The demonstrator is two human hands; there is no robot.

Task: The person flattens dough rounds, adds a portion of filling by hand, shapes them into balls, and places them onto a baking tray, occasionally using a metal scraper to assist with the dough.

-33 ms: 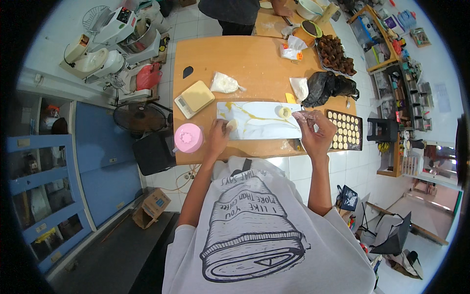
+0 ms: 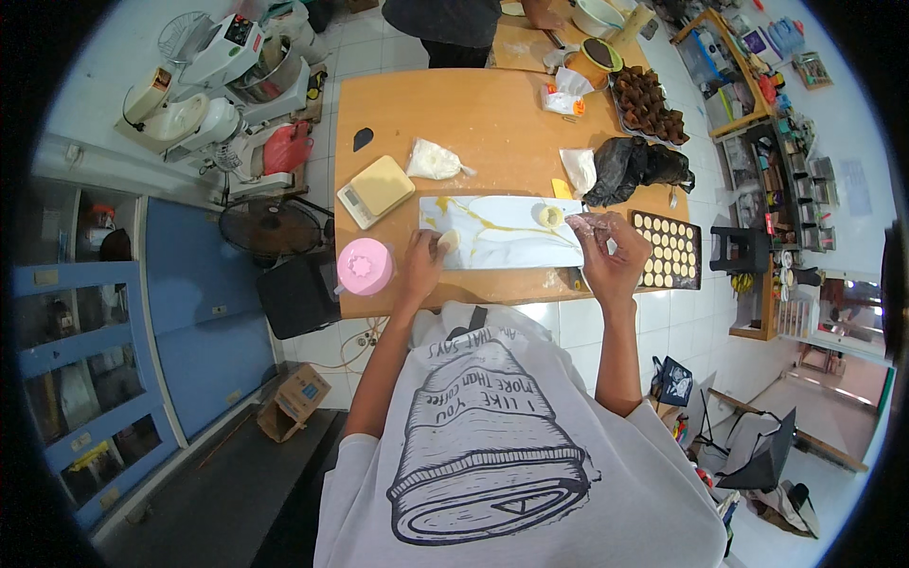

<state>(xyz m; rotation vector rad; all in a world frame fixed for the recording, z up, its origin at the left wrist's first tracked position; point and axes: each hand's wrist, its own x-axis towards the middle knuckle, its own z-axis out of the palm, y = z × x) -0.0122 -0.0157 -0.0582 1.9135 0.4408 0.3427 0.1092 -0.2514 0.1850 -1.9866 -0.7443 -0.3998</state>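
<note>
Pink container (image 2: 365,269): sitting at the table's near left edge.
Scale (image 2: 376,192): lying farther off.
Left hand (image 2: 423,263): bending its fingers partway beside a pale disc (image 2: 452,242); cannot tell whether gripping.
Marble-patterned board (image 2: 502,248): bearing the disc left, a pale round piece (image 2: 549,217) far right.
Right hand (image 2: 614,256): bunching floury fingertips at the board's right end; any hold unclear.
Dark tray (image 2: 699,260): holding pale rounds (image 2: 667,254), right.
</note>
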